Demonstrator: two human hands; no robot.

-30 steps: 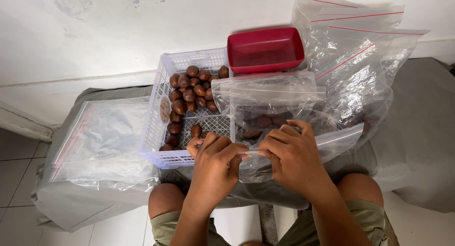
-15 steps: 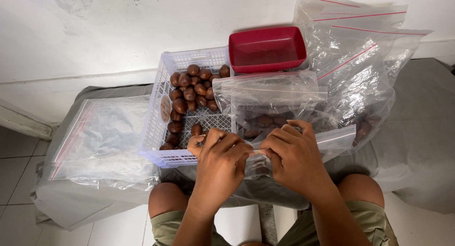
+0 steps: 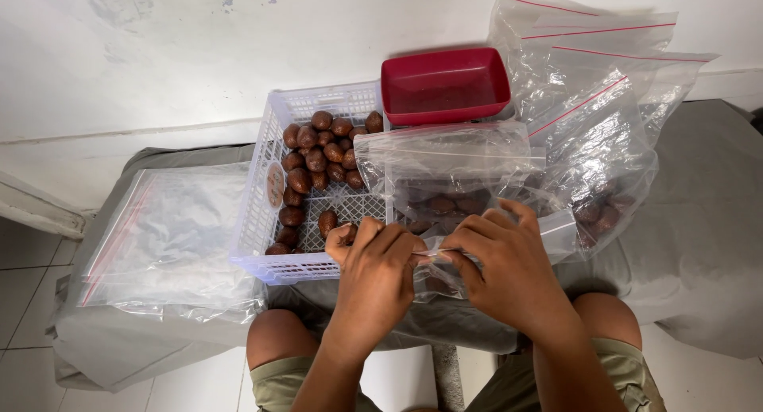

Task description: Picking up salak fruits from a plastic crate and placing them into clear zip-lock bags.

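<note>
Grey cloth underneath; clear zip bag edge is pinched tight between left hand and right hand, bag stretching far of both.

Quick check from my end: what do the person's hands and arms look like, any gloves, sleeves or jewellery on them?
Both are bare. The left hand and right hand wear no gloves, and no rings, watch or bracelets show. The forearms are uncovered as far as the bottom edge of the picture, with no sleeve in view. Nails look short and plain.

A home corner is serving as a packing spot: white wall, tiled floor, cloth-draped seat (grey), basket and bags lying about.
</note>
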